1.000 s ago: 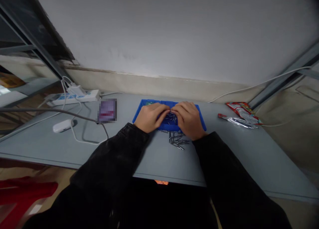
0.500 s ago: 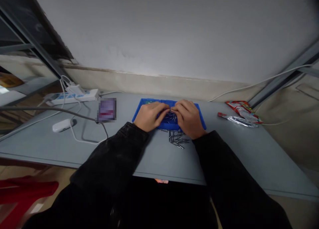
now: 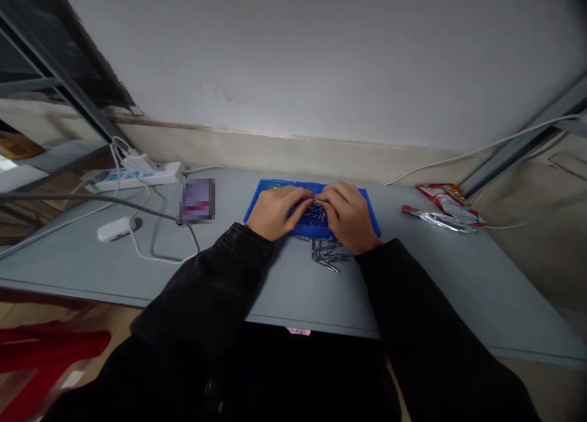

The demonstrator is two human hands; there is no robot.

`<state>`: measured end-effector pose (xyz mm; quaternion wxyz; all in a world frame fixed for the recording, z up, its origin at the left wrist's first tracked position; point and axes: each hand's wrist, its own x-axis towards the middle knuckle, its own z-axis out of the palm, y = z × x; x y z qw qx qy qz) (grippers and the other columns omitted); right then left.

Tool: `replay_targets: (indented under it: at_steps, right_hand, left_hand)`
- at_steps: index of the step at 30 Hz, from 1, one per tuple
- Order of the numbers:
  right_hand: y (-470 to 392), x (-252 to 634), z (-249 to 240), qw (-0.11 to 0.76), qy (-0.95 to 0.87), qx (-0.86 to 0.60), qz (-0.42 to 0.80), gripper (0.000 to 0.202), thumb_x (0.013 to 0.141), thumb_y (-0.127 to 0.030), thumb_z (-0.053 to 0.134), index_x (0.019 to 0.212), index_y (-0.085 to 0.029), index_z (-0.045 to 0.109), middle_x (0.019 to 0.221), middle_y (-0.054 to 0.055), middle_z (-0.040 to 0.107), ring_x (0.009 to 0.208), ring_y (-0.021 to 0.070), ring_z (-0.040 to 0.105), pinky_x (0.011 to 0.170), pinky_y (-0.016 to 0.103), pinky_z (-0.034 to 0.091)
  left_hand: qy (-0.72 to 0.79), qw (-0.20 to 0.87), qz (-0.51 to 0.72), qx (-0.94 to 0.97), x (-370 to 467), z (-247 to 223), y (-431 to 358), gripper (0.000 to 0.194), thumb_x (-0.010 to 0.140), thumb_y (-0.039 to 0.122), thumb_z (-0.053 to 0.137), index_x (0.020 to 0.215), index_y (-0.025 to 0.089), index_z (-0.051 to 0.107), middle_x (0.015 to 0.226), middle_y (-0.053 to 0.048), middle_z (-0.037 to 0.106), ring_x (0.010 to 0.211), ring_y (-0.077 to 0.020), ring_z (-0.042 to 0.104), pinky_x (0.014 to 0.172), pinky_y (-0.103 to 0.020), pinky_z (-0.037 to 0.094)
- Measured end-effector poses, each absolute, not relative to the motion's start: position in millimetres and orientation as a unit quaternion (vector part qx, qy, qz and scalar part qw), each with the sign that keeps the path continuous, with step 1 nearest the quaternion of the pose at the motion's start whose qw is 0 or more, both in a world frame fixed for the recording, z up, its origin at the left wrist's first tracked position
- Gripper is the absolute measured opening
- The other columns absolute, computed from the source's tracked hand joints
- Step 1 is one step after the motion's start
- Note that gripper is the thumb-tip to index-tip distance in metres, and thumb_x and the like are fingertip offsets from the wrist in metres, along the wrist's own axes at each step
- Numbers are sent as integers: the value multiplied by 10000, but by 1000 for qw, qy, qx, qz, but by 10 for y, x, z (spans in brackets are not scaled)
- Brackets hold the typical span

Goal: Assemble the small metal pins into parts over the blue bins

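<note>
Change status: minimal. Over the last second, both hands have kept the same working position above the open, shallow blue plastic box (image 3: 312, 231); the slight shift of the whole view is consistent with head motion.

Left hand (image 3: 277, 213): enters over the near left part of the box. Thumb and index finger are drawn together in a narrow pinch.

Right hand (image 3: 351, 217): mirrors the left from the opposite side, also in a narrow pinch. The fingers of both hands meet above the box, and a tiny metallic piece (image 3: 314, 200) appears to be held between them. It is too small to identify.

Box contents: short, thin silver metal pins (image 3: 317, 211) lie loose in the section beneath the fingertips. The hands hide part of the interior.

Counter: a loose group of longer, dark, rod-shaped metal pieces (image 3: 328, 254) lies on the grey flat counter (image 3: 284, 287), just in front of the box on the near side. No rearrangement of this group is evident.

Assessment: the unchanged grip suggests fine two-handed manipulation of one piece, not yet complete; neither hand has released.
</note>
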<state>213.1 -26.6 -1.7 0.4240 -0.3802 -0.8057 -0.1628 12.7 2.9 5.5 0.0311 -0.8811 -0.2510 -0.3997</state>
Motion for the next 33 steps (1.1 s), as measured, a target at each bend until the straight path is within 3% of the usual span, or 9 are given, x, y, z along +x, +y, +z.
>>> replay_targets:
  at_steps: [33]
  right_hand:
    - [-283, 2119, -2, 426, -802, -391, -150, 210, 1029, -238, 479, 952, -209, 672, 923, 35, 682, 850, 172, 594, 779, 334, 411]
  left_hand:
    - [-256, 17, -399, -880, 129, 56, 16, 227, 1031, 295, 506, 1055, 154, 682, 897, -52, 723, 794, -146, 674, 763, -286, 531]
